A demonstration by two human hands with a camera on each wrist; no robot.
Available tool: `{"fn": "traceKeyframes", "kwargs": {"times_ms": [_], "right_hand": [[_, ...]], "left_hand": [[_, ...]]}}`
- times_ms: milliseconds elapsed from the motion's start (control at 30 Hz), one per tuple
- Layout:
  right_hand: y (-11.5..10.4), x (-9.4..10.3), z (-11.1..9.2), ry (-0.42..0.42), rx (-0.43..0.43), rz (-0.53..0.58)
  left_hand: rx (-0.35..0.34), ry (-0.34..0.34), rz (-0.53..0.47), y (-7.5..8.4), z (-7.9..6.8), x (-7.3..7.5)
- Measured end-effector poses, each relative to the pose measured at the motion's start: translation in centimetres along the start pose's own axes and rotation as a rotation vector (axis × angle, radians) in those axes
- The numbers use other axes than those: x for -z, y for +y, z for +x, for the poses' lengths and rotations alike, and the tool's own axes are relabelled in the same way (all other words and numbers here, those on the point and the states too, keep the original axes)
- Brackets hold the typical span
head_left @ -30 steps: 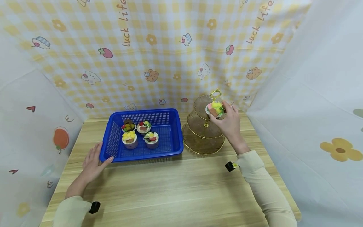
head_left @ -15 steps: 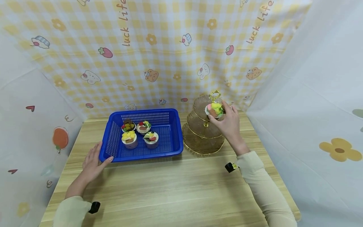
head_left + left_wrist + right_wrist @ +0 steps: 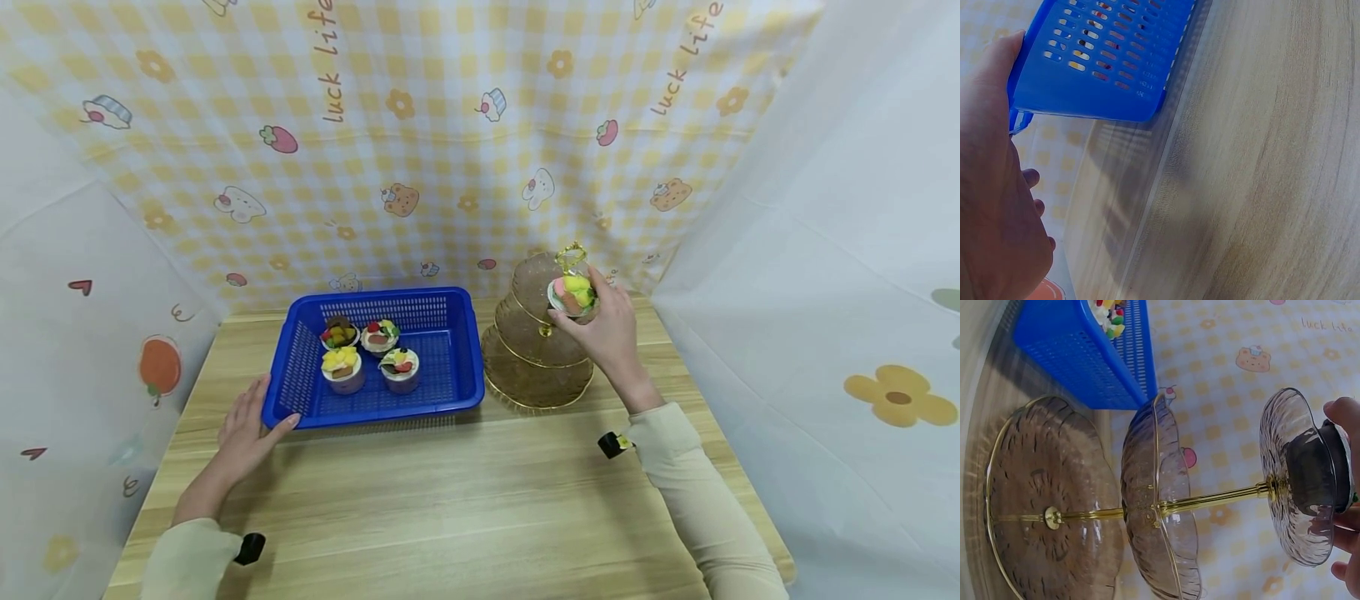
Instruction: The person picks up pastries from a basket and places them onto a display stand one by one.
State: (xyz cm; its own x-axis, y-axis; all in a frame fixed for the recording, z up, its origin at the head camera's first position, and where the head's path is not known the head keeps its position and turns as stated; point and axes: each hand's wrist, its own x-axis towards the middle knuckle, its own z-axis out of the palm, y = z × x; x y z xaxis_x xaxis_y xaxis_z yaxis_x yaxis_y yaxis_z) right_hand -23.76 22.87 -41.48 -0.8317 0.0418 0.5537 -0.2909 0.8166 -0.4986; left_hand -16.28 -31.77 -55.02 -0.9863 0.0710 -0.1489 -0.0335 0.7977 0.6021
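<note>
My right hand (image 3: 609,329) holds a cupcake (image 3: 573,295) between thumb and fingers at the top tier of a three-tier cake stand (image 3: 536,383). The cupcake has yellow, pink and green toppings. In the right wrist view its dark cup (image 3: 1310,465) shows through the clear top plate (image 3: 1288,531); I cannot tell whether its base rests fully on that plate. My left hand (image 3: 243,429) rests at the near left corner of a blue plastic basket (image 3: 375,412), thumb on the front rim and fingers straight along the left side. Several cupcakes (image 3: 343,371) stand inside the basket.
The cake stand's gold ring handle (image 3: 572,257) rises beside the right hand. Its two lower plates (image 3: 1054,550) are wider than the top one. A wooden table (image 3: 450,517) bears everything, with a yellow checked cloth (image 3: 450,167) behind.
My right hand and the cupcake have shifted slightly right and down at the top tier, and the stand's ring handle has moved slightly too. The left hand and basket have stayed put.
</note>
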Motion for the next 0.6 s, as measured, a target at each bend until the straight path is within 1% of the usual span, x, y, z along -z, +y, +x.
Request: {"fn": "traceKeyframes", "kwargs": {"times_ms": [167, 367, 600], "right_hand": [[0.2, 0.1, 0.0, 0.007, 0.005, 0.001], [0.1, 0.6, 0.0, 0.010, -0.016, 0.014], [-0.5, 2.0, 0.2, 0.031, 0.007, 0.009]], "left_hand": [[0.003, 0.001, 0.000, 0.2, -0.1, 0.1], [0.011, -0.001, 0.000, 0.2, 0.0, 0.1], [0.009, -0.004, 0.003, 0.1, 0.0, 0.0]]}}
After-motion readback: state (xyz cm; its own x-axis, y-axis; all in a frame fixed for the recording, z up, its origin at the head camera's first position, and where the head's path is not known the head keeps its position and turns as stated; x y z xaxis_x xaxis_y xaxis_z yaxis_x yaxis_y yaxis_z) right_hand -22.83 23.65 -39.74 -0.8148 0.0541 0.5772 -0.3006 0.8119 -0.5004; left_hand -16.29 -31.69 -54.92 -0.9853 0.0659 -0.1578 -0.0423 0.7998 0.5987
